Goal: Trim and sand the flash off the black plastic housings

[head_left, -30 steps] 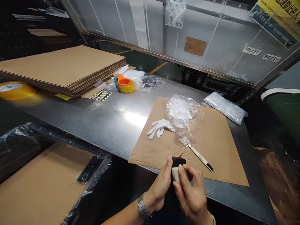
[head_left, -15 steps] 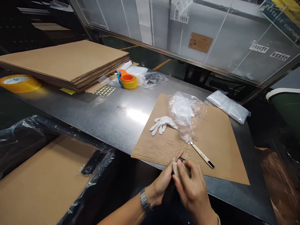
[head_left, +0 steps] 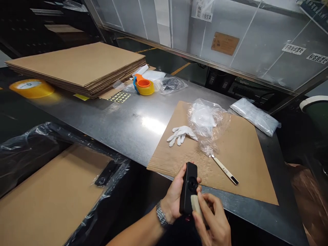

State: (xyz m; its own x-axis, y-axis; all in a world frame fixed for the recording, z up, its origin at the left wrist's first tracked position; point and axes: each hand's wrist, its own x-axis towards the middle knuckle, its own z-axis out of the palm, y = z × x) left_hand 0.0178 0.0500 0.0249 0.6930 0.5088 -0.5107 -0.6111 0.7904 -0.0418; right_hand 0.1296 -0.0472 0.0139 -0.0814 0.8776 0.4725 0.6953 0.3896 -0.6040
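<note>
My left hand (head_left: 173,198) is wrapped round a black oblong device (head_left: 188,188) with a round, lens-like part on its face. The device stands nearly upright in front of the table edge. Between the thumb and fingers of my right hand (head_left: 215,217) is a beige block (head_left: 195,203) that looks like an eraser. It touches the lower right part of the device. Beyond my hands, a white-handled tool marked A26 (head_left: 224,170) lies on a cardboard sheet (head_left: 246,160). A white glove (head_left: 181,134) and a clear plastic bag (head_left: 203,119) with white contents lie there too.
Stacked cardboard sheets (head_left: 84,65), a yellow tape roll (head_left: 32,89) and a tape dispenser (head_left: 144,84) sit on the metal table (head_left: 123,126). A plastic-wrapped pack (head_left: 256,116) lies at right. A plastic-lined box (head_left: 51,198) stands at lower left.
My left hand has turned the black device so its lens-like face shows. My right hand and the beige block have moved slightly down. The view has shifted a little.
</note>
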